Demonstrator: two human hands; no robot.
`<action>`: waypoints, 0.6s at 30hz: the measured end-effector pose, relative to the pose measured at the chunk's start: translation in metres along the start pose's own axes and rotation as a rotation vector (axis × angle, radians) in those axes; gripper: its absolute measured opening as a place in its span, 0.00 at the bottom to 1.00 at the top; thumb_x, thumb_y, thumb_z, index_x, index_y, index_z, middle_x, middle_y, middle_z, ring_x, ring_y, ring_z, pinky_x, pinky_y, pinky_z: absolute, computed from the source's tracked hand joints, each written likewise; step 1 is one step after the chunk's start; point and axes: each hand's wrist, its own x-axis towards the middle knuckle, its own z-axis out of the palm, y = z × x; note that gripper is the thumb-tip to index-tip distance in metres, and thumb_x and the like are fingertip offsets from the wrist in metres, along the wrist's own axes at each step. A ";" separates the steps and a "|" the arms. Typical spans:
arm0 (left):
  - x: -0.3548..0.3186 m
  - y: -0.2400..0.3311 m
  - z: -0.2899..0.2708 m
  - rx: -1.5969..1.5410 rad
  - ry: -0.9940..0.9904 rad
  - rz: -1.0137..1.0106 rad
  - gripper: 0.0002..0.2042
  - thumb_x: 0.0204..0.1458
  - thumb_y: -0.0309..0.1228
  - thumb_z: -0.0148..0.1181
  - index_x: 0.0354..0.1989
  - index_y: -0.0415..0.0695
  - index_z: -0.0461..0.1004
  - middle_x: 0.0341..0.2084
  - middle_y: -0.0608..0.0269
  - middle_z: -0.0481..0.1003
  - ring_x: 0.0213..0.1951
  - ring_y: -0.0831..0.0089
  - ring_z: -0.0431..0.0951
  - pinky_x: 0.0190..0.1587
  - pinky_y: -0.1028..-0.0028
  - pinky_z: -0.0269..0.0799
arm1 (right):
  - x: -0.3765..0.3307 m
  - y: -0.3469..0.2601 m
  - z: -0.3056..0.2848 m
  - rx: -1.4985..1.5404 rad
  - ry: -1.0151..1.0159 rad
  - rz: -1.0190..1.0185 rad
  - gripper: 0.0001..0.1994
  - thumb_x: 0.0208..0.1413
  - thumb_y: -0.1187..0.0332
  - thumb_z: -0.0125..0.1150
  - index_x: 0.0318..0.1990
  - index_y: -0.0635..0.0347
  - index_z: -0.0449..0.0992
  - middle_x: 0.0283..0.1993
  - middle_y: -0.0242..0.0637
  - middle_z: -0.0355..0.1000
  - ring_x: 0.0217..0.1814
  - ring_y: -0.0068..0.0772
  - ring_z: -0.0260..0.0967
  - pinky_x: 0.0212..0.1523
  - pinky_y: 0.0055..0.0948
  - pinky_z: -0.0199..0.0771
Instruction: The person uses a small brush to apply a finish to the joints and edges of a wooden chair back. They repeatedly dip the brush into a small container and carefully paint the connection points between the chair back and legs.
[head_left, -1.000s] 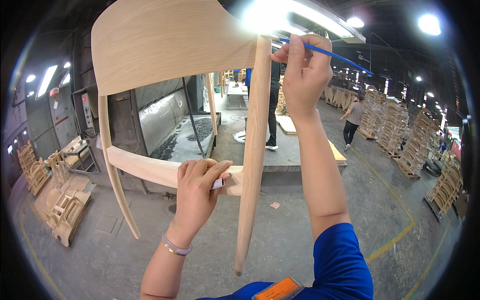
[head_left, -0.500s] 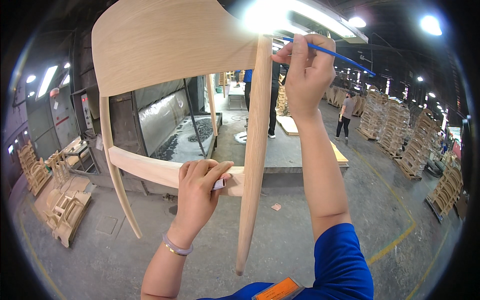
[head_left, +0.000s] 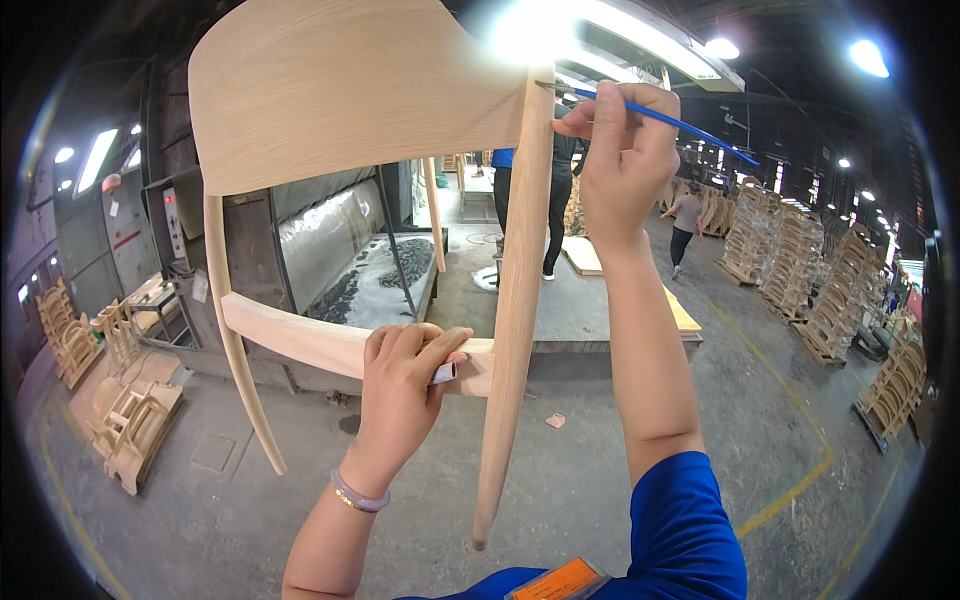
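A pale wooden chair frame stands before me, with a broad curved panel [head_left: 340,90] at the top. Its right leg [head_left: 515,300] runs down toward me, and a cross rail [head_left: 285,330] joins it to the thin left leg [head_left: 232,330]. My left hand [head_left: 405,375] is closed over the rail close to the right leg, with a small whitish rolled piece [head_left: 444,373] tucked in its fingers. My right hand [head_left: 632,170] pinches a thin blue-handled paintbrush [head_left: 690,128]. The brush's dark tip touches the right leg's upper part, beside the panel.
Behind the frame are a grey platform [head_left: 570,318] and a basin-like booth with wet, foamy patches [head_left: 370,285]. A person in dark trousers [head_left: 562,215] stands beyond; another walks at right [head_left: 685,225]. Stacked wooden chair parts [head_left: 825,290] line the right; more [head_left: 135,430] lie left.
The brush tip has shifted slightly down the right leg with my right hand. My left hand keeps its hold on the rail. The distant person at right has turned and is walking.
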 end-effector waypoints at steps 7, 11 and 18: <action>0.003 -0.013 0.007 -0.016 -0.006 0.029 0.16 0.56 0.24 0.66 0.54 0.47 0.83 0.40 0.60 0.78 0.47 0.58 0.76 0.59 0.60 0.65 | -0.006 0.005 0.003 0.098 0.049 0.044 0.06 0.73 0.73 0.54 0.47 0.68 0.69 0.31 0.42 0.77 0.29 0.31 0.82 0.31 0.29 0.89; 0.012 -0.027 0.011 -0.108 0.016 0.049 0.18 0.57 0.27 0.67 0.57 0.48 0.83 0.50 0.57 0.81 0.50 0.56 0.78 0.55 0.58 0.69 | -0.029 -0.016 -0.011 0.193 0.243 0.147 0.07 0.75 0.70 0.53 0.50 0.64 0.66 0.36 0.48 0.76 0.31 0.37 0.80 0.33 0.36 0.90; -0.126 -0.061 -0.047 -0.043 -0.083 -0.283 0.20 0.56 0.26 0.68 0.59 0.49 0.80 0.44 0.59 0.81 0.42 0.60 0.82 0.43 0.64 0.77 | -0.202 -0.146 -0.038 0.563 -0.044 0.503 0.15 0.73 0.61 0.56 0.52 0.66 0.77 0.39 0.39 0.76 0.33 0.35 0.73 0.38 0.35 0.77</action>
